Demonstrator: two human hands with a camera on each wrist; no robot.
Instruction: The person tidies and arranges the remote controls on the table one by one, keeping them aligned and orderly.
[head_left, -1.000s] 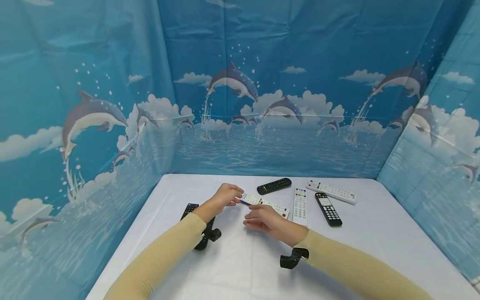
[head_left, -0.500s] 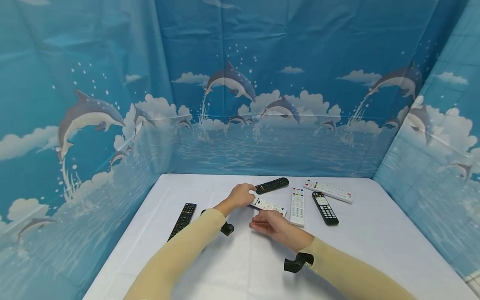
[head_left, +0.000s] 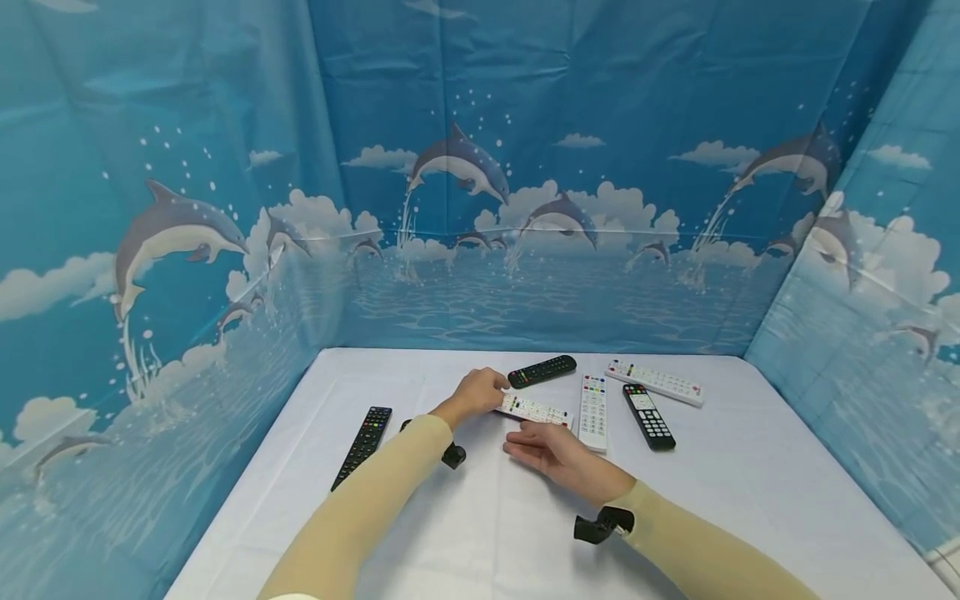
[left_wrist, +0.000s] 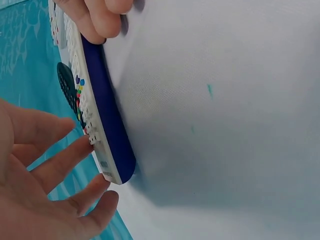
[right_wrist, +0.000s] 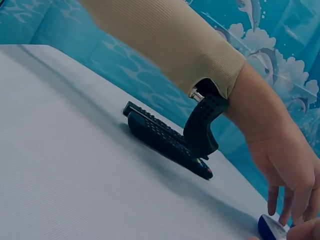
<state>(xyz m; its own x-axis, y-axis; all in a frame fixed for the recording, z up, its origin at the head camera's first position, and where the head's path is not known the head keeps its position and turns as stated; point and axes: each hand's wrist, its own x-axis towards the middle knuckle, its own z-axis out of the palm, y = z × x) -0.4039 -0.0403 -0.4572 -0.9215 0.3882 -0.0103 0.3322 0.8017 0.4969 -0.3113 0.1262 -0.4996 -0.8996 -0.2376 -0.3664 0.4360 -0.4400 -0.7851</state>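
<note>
A white remote control (head_left: 536,410) with a dark blue underside lies mid-table, its underside plain in the left wrist view. My left hand (head_left: 477,393) is at its left end; in the left wrist view the fingertips touch its top edge and end, fingers spread and slightly bent. By the near side of its right end is my right hand (head_left: 558,457), fingers loosely bent. In the left wrist view, fingers of the right hand (left_wrist: 100,17) lie against or very close to the remote's side; contact is unclear. The right wrist view shows only fingertips (right_wrist: 306,231).
Right of it lie a white remote (head_left: 593,412), a black remote (head_left: 648,417) and another white remote (head_left: 655,382). A black remote (head_left: 542,371) lies behind. Left is a black remote (head_left: 362,443); the right wrist view shows another black remote (right_wrist: 167,145) beside it.
My left hand has moved right onto the remote's left end, uncovering more of the black remote at left. The white remote has shifted slightly right and away. My right hand has moved slightly right.
</note>
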